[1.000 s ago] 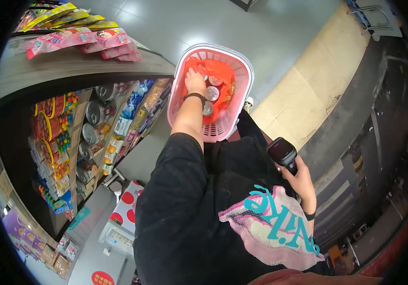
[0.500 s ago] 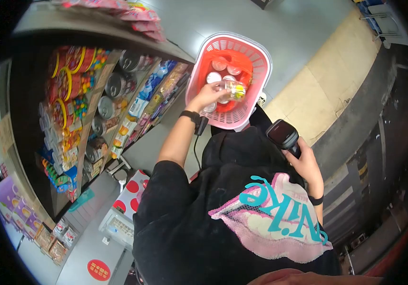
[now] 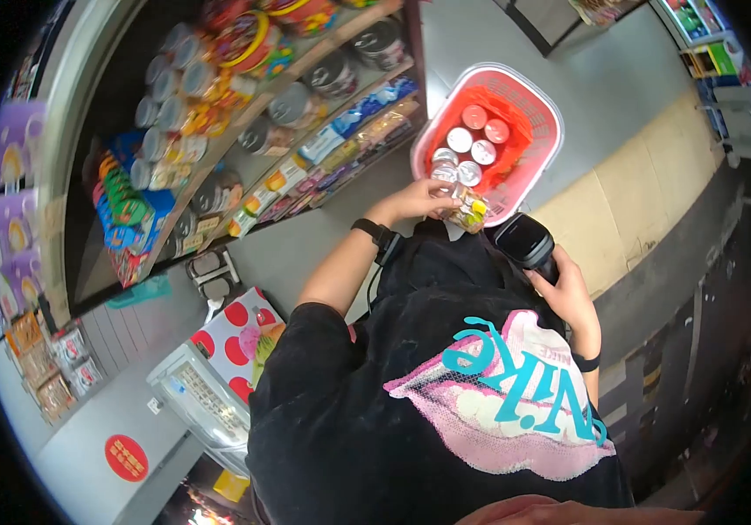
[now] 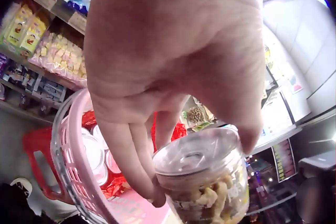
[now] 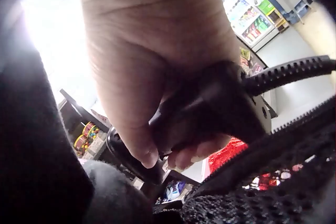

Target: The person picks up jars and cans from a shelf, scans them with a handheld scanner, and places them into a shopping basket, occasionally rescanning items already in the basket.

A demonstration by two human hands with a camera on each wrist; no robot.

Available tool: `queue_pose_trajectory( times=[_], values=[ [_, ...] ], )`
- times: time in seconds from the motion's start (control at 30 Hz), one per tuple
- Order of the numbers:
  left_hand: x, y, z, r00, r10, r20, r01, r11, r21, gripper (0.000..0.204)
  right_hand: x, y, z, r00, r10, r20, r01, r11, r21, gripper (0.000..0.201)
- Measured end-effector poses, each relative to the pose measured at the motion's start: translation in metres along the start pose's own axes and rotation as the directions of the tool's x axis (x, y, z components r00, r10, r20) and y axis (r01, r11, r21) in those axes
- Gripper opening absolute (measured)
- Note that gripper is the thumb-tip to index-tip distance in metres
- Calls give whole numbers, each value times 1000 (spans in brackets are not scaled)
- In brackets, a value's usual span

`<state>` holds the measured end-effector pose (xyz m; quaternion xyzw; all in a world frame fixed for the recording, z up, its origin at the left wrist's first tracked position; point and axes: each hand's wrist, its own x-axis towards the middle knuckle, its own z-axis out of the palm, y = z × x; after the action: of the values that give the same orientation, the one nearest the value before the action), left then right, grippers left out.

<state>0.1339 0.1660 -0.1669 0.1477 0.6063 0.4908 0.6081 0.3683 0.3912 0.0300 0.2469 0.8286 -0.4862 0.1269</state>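
Note:
My left hand (image 3: pixel 419 201) grips a clear plastic jar (image 3: pixel 470 211) by its upper part, over the near edge of the pink basket (image 3: pixel 552 122). Through the jar's wall in the left wrist view, pale brown snack pieces (image 4: pixel 215 198) show under a clear lid (image 4: pixel 197 153). Inside the basket, several lidded jars (image 3: pixel 483 152) stand in a red plastic bag (image 3: pixel 520 136). A black handheld barcode scanner (image 3: pixel 522 241) sits in my right hand (image 3: pixel 573 297), just right of the basket's near corner. In the right wrist view, thumb and fingers wrap its handle (image 5: pixel 194 108).
Shelves with canned and bagged snacks (image 3: pixel 292 105) rise to the left of the basket. Below them is a white freezer (image 3: pixel 205 394). A red stool (image 4: pixel 39 161) shows beside the basket in the left wrist view. A cable (image 5: pixel 289 74) runs from the scanner's handle.
My left hand has come out of the basket with the jar and moved towards my body and the scanner. The head view has turned, so the shelves appear shifted. My right hand still holds the scanner.

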Motion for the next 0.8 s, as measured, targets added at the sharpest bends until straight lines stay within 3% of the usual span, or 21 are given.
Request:
queue_pose_trajectory(
  times=[0.13, 0.3, 0.37, 0.4, 0.47, 0.53, 0.6, 0.67, 0.73, 0.8],
  values=[
    [-30, -1, -7, 999, 31, -9, -31, 999, 21, 70, 5, -21, 12, 998, -60, 34, 61, 998, -14, 34],
    [-68, -16, -14, 990, 36, -140, -43, 998, -47, 74, 9, -38, 22, 991, -104, 84, 109, 993, -53, 34],
    [-87, -14, -17, 952, 93, -292, -94, 996, 13, 79, 11, -40, 25, 991, -96, 96, 101, 994, -51, 34],
    [-94, -20, -21, 951, 94, -295, -97, 995, 6, 79, 10, -41, 27, 991, -83, 101, 87, 995, -42, 34],
    [-106, -29, -34, 878, 164, -449, -179, 984, 10, 82, 10, -43, 31, 991, -88, 105, 94, 994, -52, 34],
    [-123, -27, -45, 862, 156, -482, -182, 983, -8, 78, 10, -47, 35, 990, -94, 109, 101, 993, -59, 35],
    [-138, -18, -52, 864, 133, -485, -275, 932, -235, 74, 8, -51, 37, 989, -103, 106, 112, 991, -76, 35],
    [-150, 0, -52, 850, 87, -520, -246, 938, -244, 69, 8, -55, 38, 988, -108, 107, 117, 990, -82, 35],
    [-155, 7, -53, 751, 154, -642, -355, 914, -196, 60, 7, -58, 40, 988, -113, 108, 123, 988, -89, 35],
    [-157, 13, -55, 725, 207, -657, -378, 917, -129, 60, 6, -59, 41, 989, -111, 102, 121, 988, -93, 35]
  ],
)
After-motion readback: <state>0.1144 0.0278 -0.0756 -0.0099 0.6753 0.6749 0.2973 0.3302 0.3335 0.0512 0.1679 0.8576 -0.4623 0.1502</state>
